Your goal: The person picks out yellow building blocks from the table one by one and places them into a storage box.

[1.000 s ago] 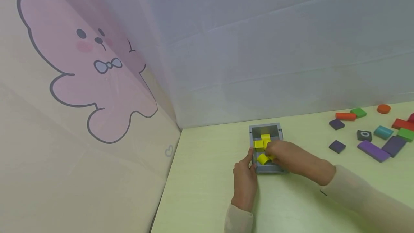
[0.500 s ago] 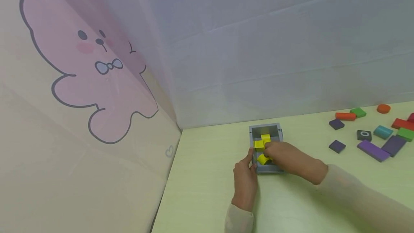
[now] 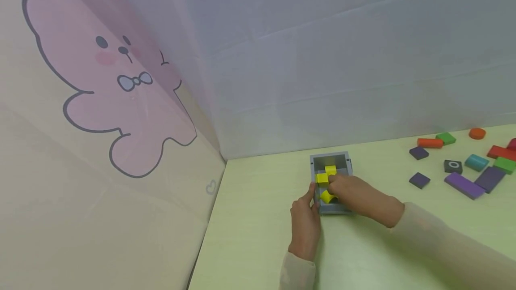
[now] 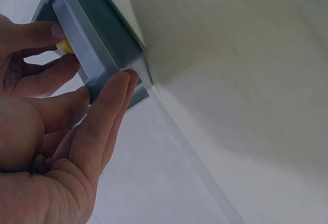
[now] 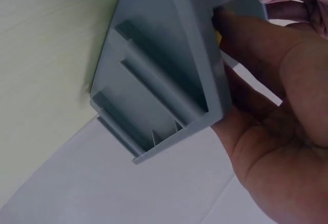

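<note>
A small grey plastic box (image 3: 339, 162) with several yellow blocks in it lies on the pale table. My left hand (image 3: 305, 225) holds its near left corner, the index finger along the left wall and the thumb by the near end. My right hand (image 3: 360, 195) reaches in over the right wall with bent fingers. In the left wrist view its fingertips pinch a yellow block (image 4: 64, 46), mostly hidden. A yellow cube (image 3: 322, 179), another yellow block (image 3: 330, 170) and a rounded yellow block (image 3: 328, 197) lie beside those fingers. Ribs mark the box's outer side (image 5: 148, 75).
Loose blocks lie to the right: a red cylinder (image 3: 429, 143), a teal cylinder (image 3: 477, 162), a long purple block (image 3: 464, 185), a dark block with a white ring (image 3: 453, 166) and several others. A draped wall (image 3: 322, 79) rises behind the table.
My right hand has shifted slightly left within the box and its wrist has drawn in a little. The left hand and the box stay nearly in place.
</note>
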Motion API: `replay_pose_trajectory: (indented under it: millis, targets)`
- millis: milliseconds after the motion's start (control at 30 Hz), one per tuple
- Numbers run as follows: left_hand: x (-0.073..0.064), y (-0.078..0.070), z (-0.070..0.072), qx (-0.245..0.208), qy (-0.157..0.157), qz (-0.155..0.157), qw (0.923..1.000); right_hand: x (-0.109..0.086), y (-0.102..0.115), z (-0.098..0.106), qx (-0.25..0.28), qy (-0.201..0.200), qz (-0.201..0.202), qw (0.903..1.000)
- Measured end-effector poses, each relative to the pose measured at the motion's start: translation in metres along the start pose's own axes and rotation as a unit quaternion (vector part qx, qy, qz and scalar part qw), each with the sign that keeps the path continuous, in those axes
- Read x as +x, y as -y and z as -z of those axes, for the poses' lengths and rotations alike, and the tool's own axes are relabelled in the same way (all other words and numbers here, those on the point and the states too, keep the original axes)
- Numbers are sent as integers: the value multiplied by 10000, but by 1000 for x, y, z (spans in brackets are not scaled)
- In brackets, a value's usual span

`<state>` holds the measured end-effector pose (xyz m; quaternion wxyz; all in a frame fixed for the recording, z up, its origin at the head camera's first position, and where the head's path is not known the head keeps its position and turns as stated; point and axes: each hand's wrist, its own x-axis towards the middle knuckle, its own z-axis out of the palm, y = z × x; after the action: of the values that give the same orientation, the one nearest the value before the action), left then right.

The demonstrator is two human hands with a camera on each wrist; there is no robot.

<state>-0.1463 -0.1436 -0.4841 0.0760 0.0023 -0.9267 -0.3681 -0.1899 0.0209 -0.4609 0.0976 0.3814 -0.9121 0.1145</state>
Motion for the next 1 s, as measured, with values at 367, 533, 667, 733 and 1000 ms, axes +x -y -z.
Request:
replay_pose_trajectory:
  millis: [367, 533, 667, 733, 1000]
  targets:
    - [1, 0, 1, 38, -63, -63, 10000, 2, 3, 1, -227, -8, -86, 9997]
    - [0, 0, 0, 53, -68, -34, 10000, 2, 5, 2, -219, 27, -217, 9995]
    - [0, 0, -2, 63, -63, 8, 10000, 3, 8, 2, -199, 81, -334, 9992]
    - [0, 0, -2, 60, -69, -8, 10000, 4, 9, 2, -184, 104, -372, 9991]
    - [-1, 3, -1, -21, -125, -116, 9999, 5, 11, 4, -19, 207, -543, 9983]
